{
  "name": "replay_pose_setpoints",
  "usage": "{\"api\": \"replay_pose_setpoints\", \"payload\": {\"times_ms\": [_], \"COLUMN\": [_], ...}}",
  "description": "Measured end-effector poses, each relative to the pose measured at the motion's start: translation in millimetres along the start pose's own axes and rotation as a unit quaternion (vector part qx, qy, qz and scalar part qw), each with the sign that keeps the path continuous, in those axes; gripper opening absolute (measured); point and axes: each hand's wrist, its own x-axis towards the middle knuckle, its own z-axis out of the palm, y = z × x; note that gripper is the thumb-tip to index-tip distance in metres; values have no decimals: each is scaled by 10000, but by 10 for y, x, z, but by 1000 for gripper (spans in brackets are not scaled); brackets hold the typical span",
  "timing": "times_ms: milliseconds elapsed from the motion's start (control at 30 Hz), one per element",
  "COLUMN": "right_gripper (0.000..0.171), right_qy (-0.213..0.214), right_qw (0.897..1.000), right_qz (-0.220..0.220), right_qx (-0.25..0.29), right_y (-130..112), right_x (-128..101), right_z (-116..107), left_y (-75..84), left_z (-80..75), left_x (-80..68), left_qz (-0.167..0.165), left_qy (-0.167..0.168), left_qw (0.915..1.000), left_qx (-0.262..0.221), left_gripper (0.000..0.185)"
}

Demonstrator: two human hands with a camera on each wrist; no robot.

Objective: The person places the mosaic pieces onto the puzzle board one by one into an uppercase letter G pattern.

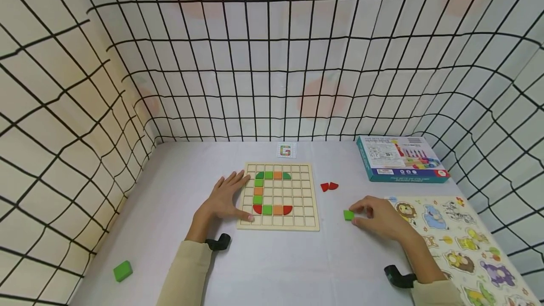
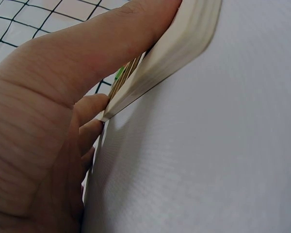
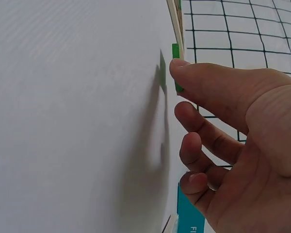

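I'd keep the left hand (image 1: 225,198) flat, fingers spread, steadying the grid board (image 1: 278,196) – right hand (image 1: 379,217) fingers pinch the green square tile (image 1: 348,215) at the board's 3 o'clock, so lift it level.

Recording booth: grid-patterned backdrop walls (image 1: 272,60), white table (image 1: 272,268)

Grid board (image 1: 278,196) lies left of box (image 1: 399,158); block (image 1: 348,215) seemingly between.

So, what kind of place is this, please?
Probably a staged recording booth for tabletop toy puzzles: white grid-lined cloth walls enclose a white table holding a wooden grid puzzle board and an animal peg puzzle.
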Motion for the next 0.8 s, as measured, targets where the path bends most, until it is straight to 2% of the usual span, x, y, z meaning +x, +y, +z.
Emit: {"api": "replay_pose_setpoints", "payload": {"times_ms": [267, 800], "right_gripper": [27, 26], "right_qy": [197, 420], "right_qw": [9996, 9979], "right_qz": [141, -190], "right_qx": [117, 445], "right_y": [-161, -516], "right_x": [105, 389], "right_z": [-1, 176], "left_y": [-12, -2], "left_z": [9, -14], "left_x": [-3, -17], "left_qz": [6, -21], "left_qy": [17, -30], "left_qw": [10000, 10000], "left_qx": [13, -8], "left_gripper": [130, 131]}}
